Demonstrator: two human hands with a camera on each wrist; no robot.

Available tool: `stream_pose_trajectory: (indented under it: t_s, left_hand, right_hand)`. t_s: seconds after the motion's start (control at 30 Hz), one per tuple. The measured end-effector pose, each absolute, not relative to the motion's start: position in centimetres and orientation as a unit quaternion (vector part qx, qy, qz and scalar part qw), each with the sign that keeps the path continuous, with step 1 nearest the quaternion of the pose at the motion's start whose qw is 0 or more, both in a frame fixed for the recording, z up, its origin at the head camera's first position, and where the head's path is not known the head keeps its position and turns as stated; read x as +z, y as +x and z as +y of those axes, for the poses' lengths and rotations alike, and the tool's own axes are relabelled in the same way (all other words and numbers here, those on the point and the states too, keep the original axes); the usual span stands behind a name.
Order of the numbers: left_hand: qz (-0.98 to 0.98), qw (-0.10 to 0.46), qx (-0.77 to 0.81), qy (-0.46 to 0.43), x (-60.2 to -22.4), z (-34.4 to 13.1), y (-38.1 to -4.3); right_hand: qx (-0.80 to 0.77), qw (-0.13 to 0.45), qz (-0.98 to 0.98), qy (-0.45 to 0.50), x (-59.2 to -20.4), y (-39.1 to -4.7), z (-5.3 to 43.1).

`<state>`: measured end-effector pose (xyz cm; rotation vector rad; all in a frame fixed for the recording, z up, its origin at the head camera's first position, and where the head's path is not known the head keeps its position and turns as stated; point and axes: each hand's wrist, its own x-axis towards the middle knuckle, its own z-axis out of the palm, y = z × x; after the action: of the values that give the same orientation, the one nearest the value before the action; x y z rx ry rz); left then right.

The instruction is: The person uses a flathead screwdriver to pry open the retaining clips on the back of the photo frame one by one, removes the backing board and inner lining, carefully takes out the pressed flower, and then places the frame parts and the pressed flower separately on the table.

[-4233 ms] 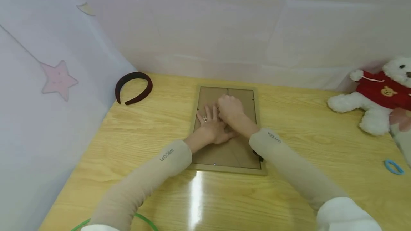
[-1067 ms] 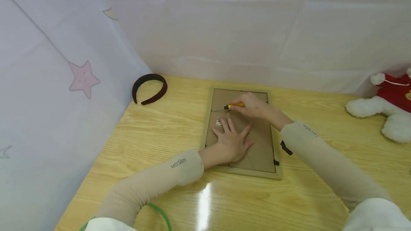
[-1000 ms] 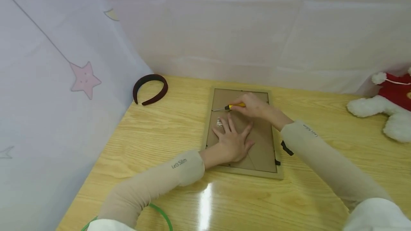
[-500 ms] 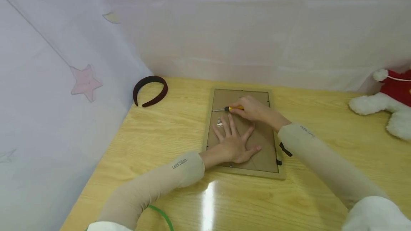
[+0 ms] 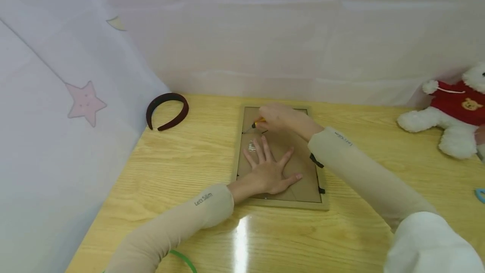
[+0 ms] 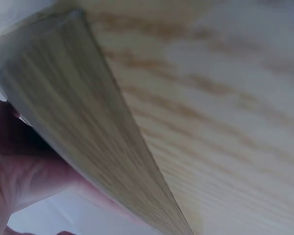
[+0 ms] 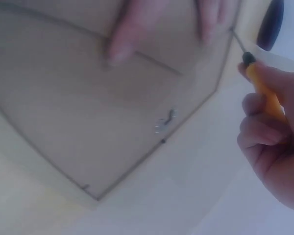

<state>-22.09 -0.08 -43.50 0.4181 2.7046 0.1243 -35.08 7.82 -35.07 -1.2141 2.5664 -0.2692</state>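
A picture frame lies face down on the table, its brown backing board showing. My left hand rests on the board with fingers spread, beside a small metal hanger. My right hand grips a screwdriver by its yellow handle. In the right wrist view the metal tip meets a small dark tab at the board's edge, the left side in the head view. The left wrist view shows the frame's wooden side close up, with part of the hand behind it.
A dark headband lies at the back left. A white teddy bear in red sits at the right, with a blue object nearer. Part of a green ring shows at the front edge. Black straps stick out by the frame's right side.
My right hand has gone from the board's middle to its left edge. Over the last half second it has tilted the screwdriver's handle up more steeply. The left hand stays spread on the board.
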Motion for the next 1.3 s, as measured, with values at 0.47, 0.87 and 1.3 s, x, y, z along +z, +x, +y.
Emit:
stream_pose_trajectory:
  t_s: [0.47,0.87,1.3]
  left_hand:
    - [0.966,0.211,0.053,0.136,-43.7,-0.7,-22.1]
    - [0.971,0.195,0.049,0.131,-43.7,-0.9,-21.8]
    - [0.966,0.186,0.069,0.164,-43.9,-0.3,-22.0]
  right_hand:
    - [0.015,0.158,0.897,-0.412,-32.5,-35.1,2.9]
    - [0.153,0.102,0.880,-0.439,-31.7,-34.8,-0.9]
    - [0.212,0.098,0.867,-0.439,-31.0,-34.4,-2.4]
